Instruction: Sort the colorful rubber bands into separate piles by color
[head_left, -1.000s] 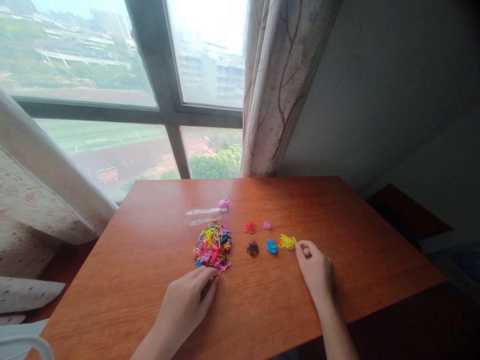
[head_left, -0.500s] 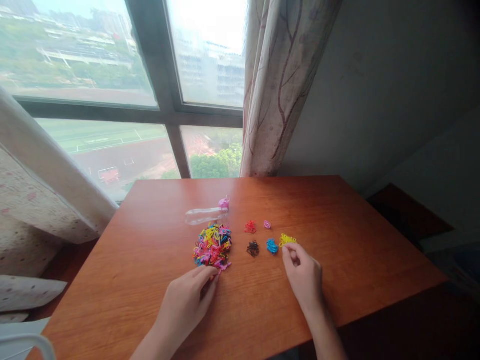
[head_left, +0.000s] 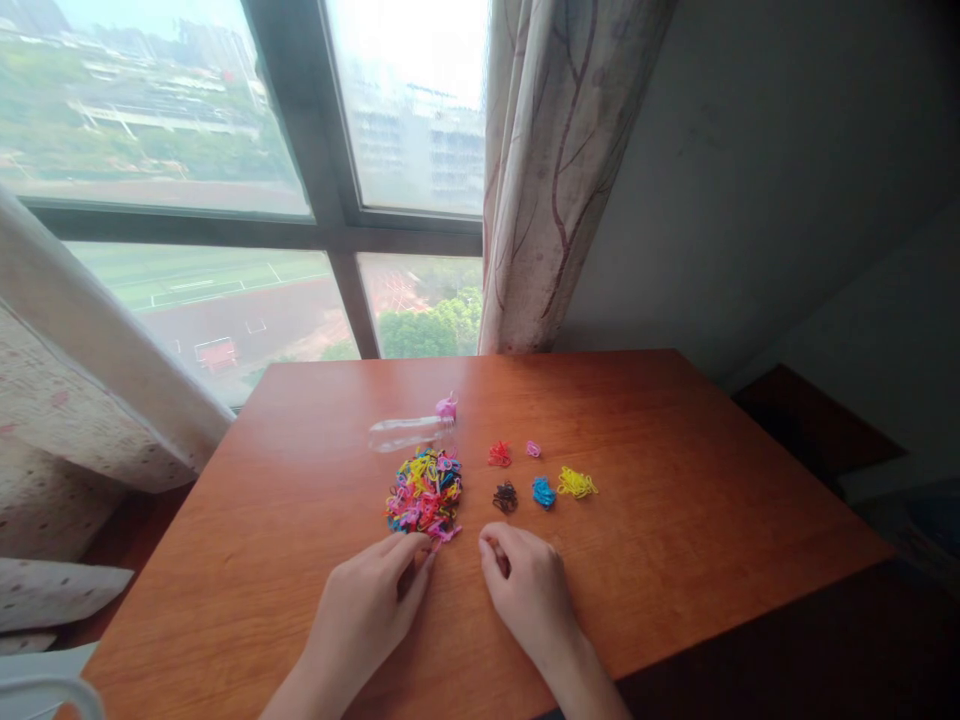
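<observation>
A mixed pile of small coloured rubber bands point(head_left: 424, 490) lies on the wooden table. At its near edge my left hand point(head_left: 375, 590) is closed in a pinch on a pink rubber band point(head_left: 437, 545). My right hand point(head_left: 529, 585) hovers to the right of the pile, fingers curled together, with nothing visible between the tips. Beyond it sit separate little heaps: black bands point(head_left: 505, 496), blue bands point(head_left: 543, 492), yellow bands point(head_left: 577, 482), red bands point(head_left: 499, 453) and pink bands point(head_left: 533, 449).
Behind the mixed pile a clear plastic container point(head_left: 409, 432) lies on its side, a pink cap point(head_left: 447, 405) at its right end. The table point(head_left: 712, 500) stands against a window with curtains point(head_left: 555, 200). A white rail point(head_left: 52, 688) shows at lower left.
My right hand has left the yellow heap and moved left and nearer to me, toward the mixed pile. My left hand has stayed at the pile's edge.
</observation>
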